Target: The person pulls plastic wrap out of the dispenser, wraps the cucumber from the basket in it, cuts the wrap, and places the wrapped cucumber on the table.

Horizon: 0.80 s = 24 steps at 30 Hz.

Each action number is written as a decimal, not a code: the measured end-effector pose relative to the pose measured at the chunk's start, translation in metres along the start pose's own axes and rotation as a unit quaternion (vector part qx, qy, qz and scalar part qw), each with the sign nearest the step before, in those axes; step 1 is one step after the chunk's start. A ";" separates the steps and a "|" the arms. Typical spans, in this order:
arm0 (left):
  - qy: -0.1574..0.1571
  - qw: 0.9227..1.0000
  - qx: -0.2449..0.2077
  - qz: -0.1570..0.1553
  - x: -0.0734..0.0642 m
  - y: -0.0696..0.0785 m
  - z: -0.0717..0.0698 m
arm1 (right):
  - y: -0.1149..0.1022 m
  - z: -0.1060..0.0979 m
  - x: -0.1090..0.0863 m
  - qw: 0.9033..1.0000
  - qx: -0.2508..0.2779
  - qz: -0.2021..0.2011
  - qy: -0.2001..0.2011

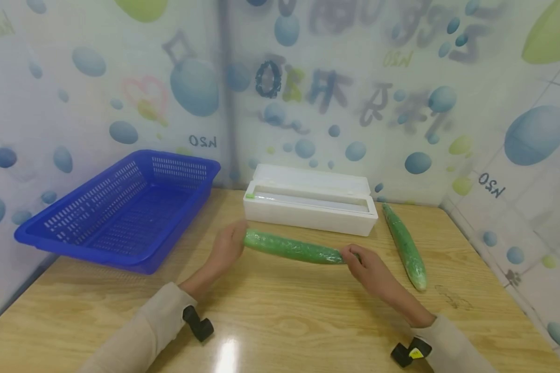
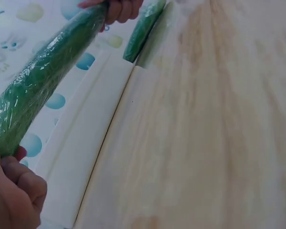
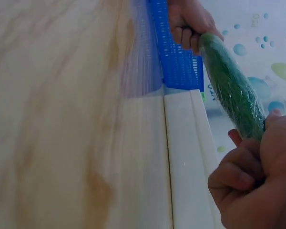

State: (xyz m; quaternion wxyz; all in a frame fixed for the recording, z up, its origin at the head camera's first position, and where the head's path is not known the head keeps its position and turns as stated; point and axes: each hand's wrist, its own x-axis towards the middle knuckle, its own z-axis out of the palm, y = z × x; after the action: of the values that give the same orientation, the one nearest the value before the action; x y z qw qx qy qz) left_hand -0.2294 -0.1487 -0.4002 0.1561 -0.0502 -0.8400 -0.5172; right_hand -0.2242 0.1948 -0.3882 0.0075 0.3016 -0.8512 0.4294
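A green cucumber [image 1: 293,248] wrapped in clear plastic film is held in the air above the table, stretched between both hands. My left hand [image 1: 228,242] grips its paler left end. At the other end, my right hand [image 1: 367,268] pinches it between thumb and curled fingers. Wrinkled film on the cucumber [image 2: 43,71] shines in the left wrist view. In the right wrist view, the right hand [image 3: 257,171] hides the near tip. A second wrapped cucumber [image 1: 405,246] lies on the table to the right of the right hand.
Behind the hands stands a white foam box [image 1: 310,215] holding a cling film roll, its lid [image 1: 312,178] raised at the back. A blue plastic basket [image 1: 168,248] is at the left on the wooden table [image 1: 280,321]. Patterned walls [image 1: 308,129] enclose the back and sides.
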 end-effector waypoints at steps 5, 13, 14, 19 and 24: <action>-0.009 0.996 -0.029 -0.087 0.000 -0.001 0.000 | -0.004 0.005 -0.001 0.996 -0.038 -0.066 0.041; -0.058 0.971 -0.154 -0.175 -0.002 -0.003 0.008 | -0.036 0.003 -0.003 0.987 -0.009 -0.118 0.108; -0.062 0.971 -0.160 -0.166 -0.002 -0.004 0.008 | -0.034 0.002 -0.003 0.989 0.012 -0.106 0.102; -0.064 0.983 -0.147 -0.094 -0.004 -0.002 0.008 | -0.029 -0.001 0.000 0.992 0.109 -0.012 0.068; -0.013 0.992 -0.116 -0.056 -0.005 0.003 0.007 | -0.026 -0.002 0.000 0.992 0.119 -0.002 0.034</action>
State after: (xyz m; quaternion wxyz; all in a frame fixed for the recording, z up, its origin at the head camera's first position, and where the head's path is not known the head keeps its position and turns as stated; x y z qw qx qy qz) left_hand -0.2251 -0.1407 -0.4018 0.1089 -0.0278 -0.7778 -0.6184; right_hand -0.2113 0.1850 -0.3679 0.0018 0.2870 -0.7929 0.5375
